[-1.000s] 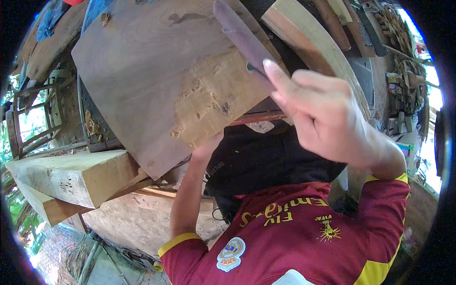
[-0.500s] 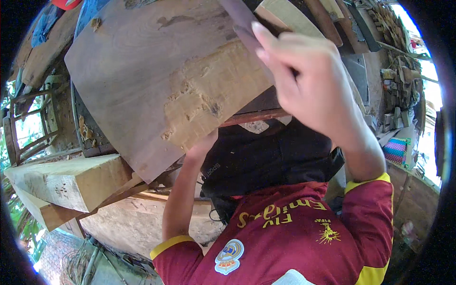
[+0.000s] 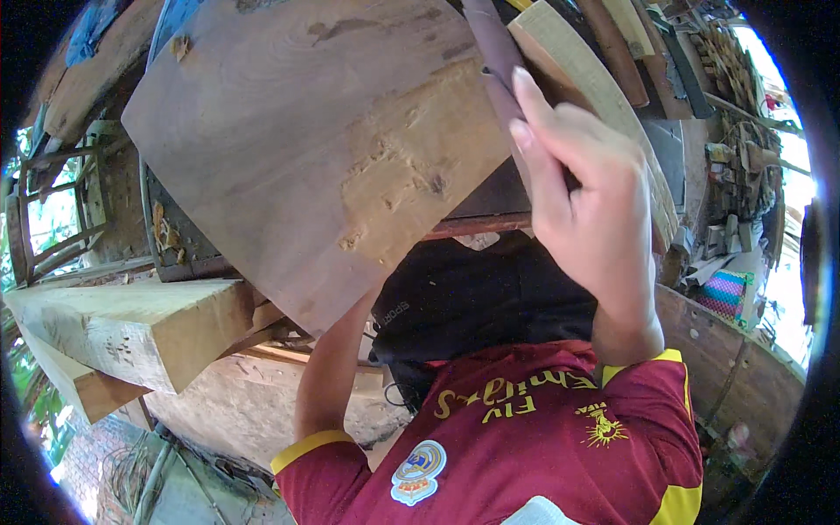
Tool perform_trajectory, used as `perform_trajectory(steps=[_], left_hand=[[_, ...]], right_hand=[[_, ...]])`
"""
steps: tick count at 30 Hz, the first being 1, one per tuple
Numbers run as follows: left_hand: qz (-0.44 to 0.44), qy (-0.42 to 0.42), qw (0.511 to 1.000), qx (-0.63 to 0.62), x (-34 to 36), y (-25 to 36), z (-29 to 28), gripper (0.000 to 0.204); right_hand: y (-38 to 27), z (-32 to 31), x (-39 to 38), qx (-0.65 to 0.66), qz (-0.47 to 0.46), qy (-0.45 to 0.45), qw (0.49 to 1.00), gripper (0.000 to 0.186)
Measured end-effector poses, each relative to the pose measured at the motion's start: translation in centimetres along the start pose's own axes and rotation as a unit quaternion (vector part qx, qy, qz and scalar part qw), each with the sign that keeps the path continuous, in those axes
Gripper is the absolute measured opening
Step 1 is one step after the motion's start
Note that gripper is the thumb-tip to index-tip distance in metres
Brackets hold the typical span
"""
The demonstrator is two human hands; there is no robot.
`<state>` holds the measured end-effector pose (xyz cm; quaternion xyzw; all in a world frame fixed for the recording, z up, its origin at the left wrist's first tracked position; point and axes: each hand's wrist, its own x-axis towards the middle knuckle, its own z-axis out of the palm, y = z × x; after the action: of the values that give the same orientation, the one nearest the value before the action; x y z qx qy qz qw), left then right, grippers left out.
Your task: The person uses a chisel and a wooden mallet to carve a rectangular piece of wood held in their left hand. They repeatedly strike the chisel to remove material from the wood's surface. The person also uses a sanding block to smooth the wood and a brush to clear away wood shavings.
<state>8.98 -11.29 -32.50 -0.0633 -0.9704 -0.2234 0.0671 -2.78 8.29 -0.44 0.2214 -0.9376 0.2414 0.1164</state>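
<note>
Far left: pale timber beam (image 3: pixel 131 328), lying flat. Centre: broad wooden slab (image 3: pixel 297 149), tilted, rough gouged patch near its lower edge. Left hand (image 3: pixel 372 293) under slab edge, fingers hidden; grip cannot be told. Right hand (image 3: pixel 582 206) closed on purplish sandpaper strip (image 3: pixel 494 48) against slab's right edge. Far right: striped woven bag (image 3: pixel 724 293).

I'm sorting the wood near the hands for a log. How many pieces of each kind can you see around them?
Large flat wooden slab: 1
Thick pale timber beams: 2
Curved pale wooden piece: 1
Strip of sandpaper in the right hand: 1
Total: 5
The left hand is hidden under the slab.
</note>
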Motion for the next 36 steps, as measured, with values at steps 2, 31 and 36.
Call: perform_trajectory(steps=[2,31,36], left_hand=[[0.024,0.014,0.999,0.047,-0.9,-0.9,1.8,0.029],[-0.026,0.049,0.997,-0.06,1.6,1.7,-2.4,0.036],[-0.033,0.045,0.997,-0.054,1.3,1.5,-2.6,0.037]], right_hand=[[-0.5,-0.8,-1.4,0.019,0.024,-0.029,0.999,0.03],[-3.4,0.0,-1.3,0.194,-0.06,-0.168,0.965,0.05],[0.4,-1.3,0.3,0.097,0.021,-0.057,0.993,0.024]])
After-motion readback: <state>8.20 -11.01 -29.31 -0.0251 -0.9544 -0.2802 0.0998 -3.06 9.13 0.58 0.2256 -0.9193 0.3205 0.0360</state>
